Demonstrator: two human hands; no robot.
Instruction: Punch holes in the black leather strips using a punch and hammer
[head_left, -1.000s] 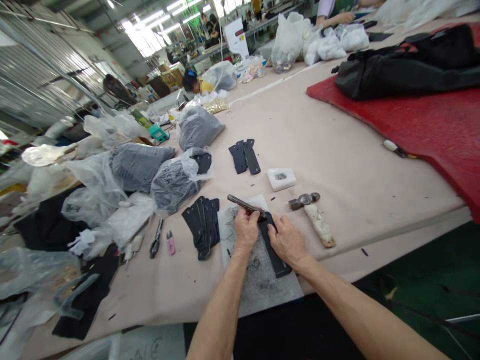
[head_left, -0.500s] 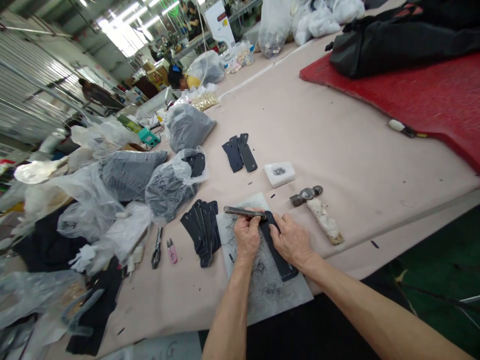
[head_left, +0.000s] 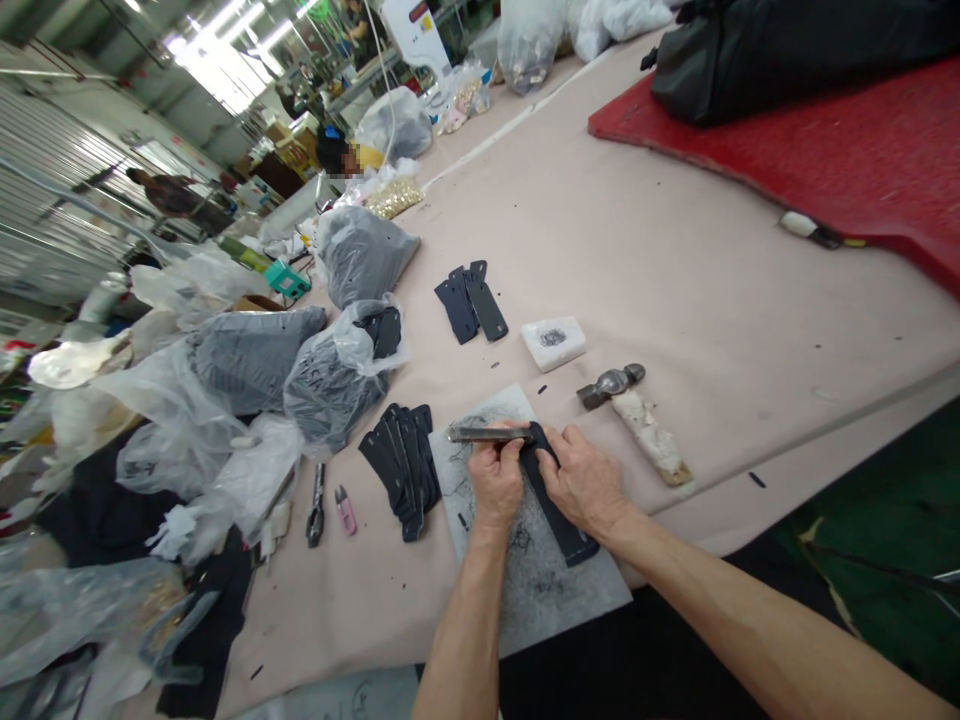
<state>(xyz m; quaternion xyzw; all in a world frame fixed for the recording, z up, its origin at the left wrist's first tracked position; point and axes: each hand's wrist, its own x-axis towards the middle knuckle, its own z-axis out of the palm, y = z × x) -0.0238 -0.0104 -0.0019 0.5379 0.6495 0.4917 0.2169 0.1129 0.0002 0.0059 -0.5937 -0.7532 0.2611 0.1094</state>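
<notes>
My left hand [head_left: 496,488] is closed around a metal rod-like punch [head_left: 476,434], whose far end points left. The punch's other end meets the top of a dark navy strip [head_left: 561,520], though the fingers partly hide the contact. Pressed on that strip from the right is my right hand [head_left: 585,482], thumb and fingers gripping its edge. Beneath both hands lies a pale board [head_left: 559,600] with black smudges. A ball-peen hammer [head_left: 649,435] with a wrapped handle rests to the right. Behind it sits a white block [head_left: 553,343] with a dark scribbled patch.
Left of the board is a fanned pile of dark strips [head_left: 401,465], with pink thread snips [head_left: 346,511] and a dark tool [head_left: 316,508] beside it. More strips [head_left: 472,302] lie farther back. Plastic bags [head_left: 337,385] crowd the left. A red sheet [head_left: 825,150] carries a black bag [head_left: 787,60].
The punch's left end has dipped, so it lies closer to level in the picture. Both hands keep their hold. The view has shifted slightly.
</notes>
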